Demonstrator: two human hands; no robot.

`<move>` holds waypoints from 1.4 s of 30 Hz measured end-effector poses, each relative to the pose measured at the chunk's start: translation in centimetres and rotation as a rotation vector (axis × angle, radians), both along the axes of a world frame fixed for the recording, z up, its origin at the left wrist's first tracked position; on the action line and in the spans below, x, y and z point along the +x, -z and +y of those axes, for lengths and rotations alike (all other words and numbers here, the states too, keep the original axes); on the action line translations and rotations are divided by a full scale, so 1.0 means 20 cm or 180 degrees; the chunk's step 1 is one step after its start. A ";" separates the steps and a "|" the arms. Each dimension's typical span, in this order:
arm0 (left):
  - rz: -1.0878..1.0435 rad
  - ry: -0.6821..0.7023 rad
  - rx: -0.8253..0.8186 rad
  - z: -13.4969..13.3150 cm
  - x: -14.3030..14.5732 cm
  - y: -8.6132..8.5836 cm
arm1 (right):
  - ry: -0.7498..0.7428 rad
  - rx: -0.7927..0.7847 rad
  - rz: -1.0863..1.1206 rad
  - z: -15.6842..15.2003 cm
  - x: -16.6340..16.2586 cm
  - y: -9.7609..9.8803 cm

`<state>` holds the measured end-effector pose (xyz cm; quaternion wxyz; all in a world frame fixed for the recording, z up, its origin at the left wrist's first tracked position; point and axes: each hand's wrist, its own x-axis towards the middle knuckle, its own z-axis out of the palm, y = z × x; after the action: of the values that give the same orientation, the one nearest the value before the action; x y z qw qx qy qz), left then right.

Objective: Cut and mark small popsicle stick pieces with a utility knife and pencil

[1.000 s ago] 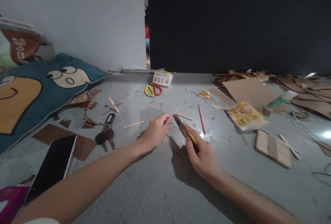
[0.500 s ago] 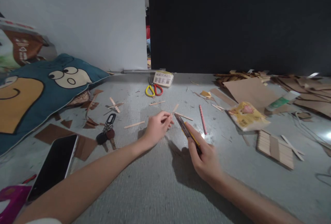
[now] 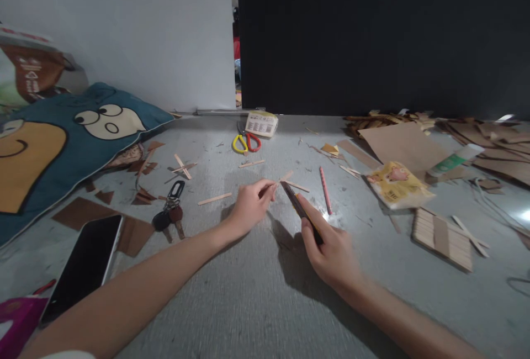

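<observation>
Near the middle of the table, my left hand [image 3: 253,200] pinches a thin wooden craft stick [image 3: 286,175], whose free end points up and to the right. My right hand [image 3: 329,243] is wrapped round a utility knife [image 3: 298,206] with a dark blade and a yellow edge. The knife's tip is at the stick, close to my left fingertips; whether it touches the wood I cannot tell. Just beyond the tip, another craft stick [image 3: 298,186] lies on the table. To the right of the knife is a pink pencil [image 3: 325,190].
Scissors [image 3: 247,142] lie at the back beside a small box [image 3: 261,124]. Keys [image 3: 171,215], a phone [image 3: 85,262] and a cushion [image 3: 99,143] are left. On the right are bundled craft sticks [image 3: 441,237], a yellow packet [image 3: 397,185], a glue stick [image 3: 455,160] and cardboard pieces [image 3: 393,141].
The pinched stick's free end has swung slightly right and lower. My right hand and the knife have shifted only a little; my left hand stays nearly in place.
</observation>
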<state>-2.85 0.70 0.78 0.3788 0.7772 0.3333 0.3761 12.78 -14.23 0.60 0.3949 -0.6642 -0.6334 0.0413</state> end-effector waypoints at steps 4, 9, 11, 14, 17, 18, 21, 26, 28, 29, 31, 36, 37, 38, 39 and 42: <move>0.0129 -0.0023 0.0111 0.00 0.00 0.01 | -0.0029 0.0012 -0.0032 0.00 0.00 0.01; 0.0243 -0.0002 0.0314 -0.01 0.00 0.01 | -0.0074 -0.0063 -0.0018 0.00 0.00 0.01; 0.0311 -0.0010 0.0322 -0.01 0.00 0.01 | -0.0088 -0.0093 -0.0028 0.00 0.00 0.00; 0.0406 -0.0006 0.0315 -0.01 0.00 0.01 | -0.0078 -0.0138 -0.0078 0.00 0.00 0.00; 0.0467 -0.0006 0.0509 0.01 0.00 0.02 | -0.0053 -0.0200 -0.0214 0.01 0.00 0.00; 0.0491 -0.0039 0.0598 0.02 0.00 0.03 | -0.0035 -0.0217 -0.0287 0.01 0.00 0.00; 0.0576 -0.0167 0.0736 0.04 0.00 0.05 | 0.0036 -0.0263 -0.0521 0.02 0.00 0.00; 0.0722 -0.0074 0.0555 0.05 0.00 0.06 | 0.0084 -0.0453 -0.0731 0.03 -0.02 0.00; 0.0699 -0.0131 0.0462 0.06 0.00 0.06 | 0.0076 -0.0516 -0.0782 0.04 -0.02 -0.01; 0.0684 -0.0172 0.0428 0.06 0.00 0.06 | 0.0072 -0.0529 -0.0805 0.04 -0.02 -0.01; 0.0675 -0.0222 0.0406 0.06 0.01 0.06 | 0.0075 -0.0540 -0.0845 0.04 -0.03 -0.01; 0.0738 -0.0246 0.0438 0.07 0.01 0.05 | 0.0086 -0.0643 -0.0898 0.04 -0.03 -0.01; 0.0768 -0.0237 0.0437 0.07 0.00 0.05 | 0.0087 -0.0655 -0.0903 0.04 -0.04 -0.01; 0.0805 -0.0218 0.0438 0.07 0.00 0.05 | 0.0095 -0.0656 -0.0906 0.04 -0.04 -0.01; 0.0843 -0.0199 0.0442 0.07 0.00 0.05 | 0.0107 -0.0653 -0.0909 0.04 -0.05 -0.01; 0.0932 -0.0174 0.0417 0.07 0.00 0.04 | 0.0099 -0.0666 -0.0939 0.03 -0.06 0.00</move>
<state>-2.82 2.13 -0.02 0.2643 0.8373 0.3808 0.2899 11.63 -13.56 0.64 0.2271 -0.7102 -0.6664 0.0030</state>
